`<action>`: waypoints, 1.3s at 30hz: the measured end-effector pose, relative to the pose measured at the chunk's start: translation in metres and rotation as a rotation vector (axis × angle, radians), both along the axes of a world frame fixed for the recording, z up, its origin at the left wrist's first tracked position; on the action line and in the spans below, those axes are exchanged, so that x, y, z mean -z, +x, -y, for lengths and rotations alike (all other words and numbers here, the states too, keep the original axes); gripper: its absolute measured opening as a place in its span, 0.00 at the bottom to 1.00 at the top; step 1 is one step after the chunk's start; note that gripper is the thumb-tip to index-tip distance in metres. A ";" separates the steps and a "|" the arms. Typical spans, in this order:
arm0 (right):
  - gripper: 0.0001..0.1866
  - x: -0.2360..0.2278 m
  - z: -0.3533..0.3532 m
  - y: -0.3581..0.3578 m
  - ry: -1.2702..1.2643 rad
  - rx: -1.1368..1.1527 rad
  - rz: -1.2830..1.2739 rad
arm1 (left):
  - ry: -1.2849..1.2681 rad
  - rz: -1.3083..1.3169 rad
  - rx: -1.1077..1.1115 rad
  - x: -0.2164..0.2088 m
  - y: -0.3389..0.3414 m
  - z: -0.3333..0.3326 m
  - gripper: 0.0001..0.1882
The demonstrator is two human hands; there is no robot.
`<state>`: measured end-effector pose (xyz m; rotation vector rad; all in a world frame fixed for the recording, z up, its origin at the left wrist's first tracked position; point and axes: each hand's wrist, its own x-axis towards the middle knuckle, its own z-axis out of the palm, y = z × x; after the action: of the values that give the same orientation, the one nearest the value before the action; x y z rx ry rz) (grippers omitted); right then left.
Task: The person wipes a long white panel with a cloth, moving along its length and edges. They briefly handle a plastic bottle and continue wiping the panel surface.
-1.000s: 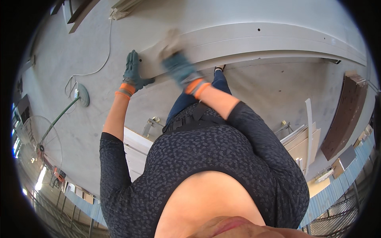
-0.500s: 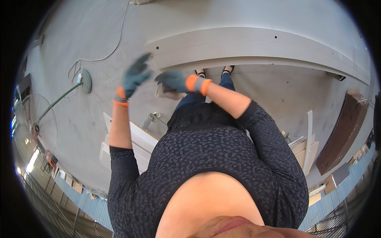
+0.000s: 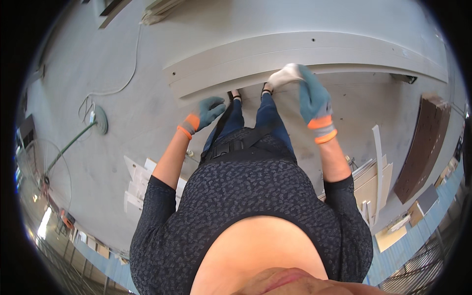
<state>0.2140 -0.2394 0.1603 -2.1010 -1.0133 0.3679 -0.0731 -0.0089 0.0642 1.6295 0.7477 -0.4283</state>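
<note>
Both of my hands wear blue-grey work gloves with orange and grey cuffs. In my right hand (image 3: 314, 101), the fingers are closed on a white cloth (image 3: 286, 75), which hangs out to the left, blurred by motion, over the near edge of a long off-white panel (image 3: 236, 60). My left hand (image 3: 208, 113) is in front of my left thigh, below the panel's left part. It holds nothing, its fingers loosely bent and apart. Small dark holes mark the panel's upper face.
A green-poled standing fan (image 3: 73, 145) and a pale cable (image 3: 130, 81) are on the left. Stacked dark brown boards (image 3: 423, 147) lie on the right. White offcuts (image 3: 140, 182) lean behind me at left, with pale boards (image 3: 371, 182) at right. A whitish bundle (image 3: 162, 11) lies beyond the panel.
My hands, close together at the left before, have parted. The right has swung right with the cloth toward the panel; the left has dropped nearer my thigh. My view has shifted slightly.
</note>
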 end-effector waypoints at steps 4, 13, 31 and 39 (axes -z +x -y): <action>0.20 0.154 0.226 0.024 -1.188 -0.255 -0.025 | 0.048 -0.012 0.152 0.008 0.046 0.009 0.27; 0.22 0.092 0.269 0.082 -0.307 0.484 -0.674 | 0.160 0.159 0.326 -0.029 0.185 0.068 0.31; 0.23 -0.056 0.239 0.222 0.072 0.229 -0.926 | -0.530 0.272 0.271 -0.058 0.392 0.224 0.29; 0.23 -0.048 0.258 0.269 0.020 0.358 -0.731 | -0.086 0.282 0.163 -0.045 0.448 0.248 0.47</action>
<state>0.4826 -0.4978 0.2081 -1.8434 -0.2088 0.8493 0.3751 -0.2573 0.1096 1.6326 0.3819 -0.3318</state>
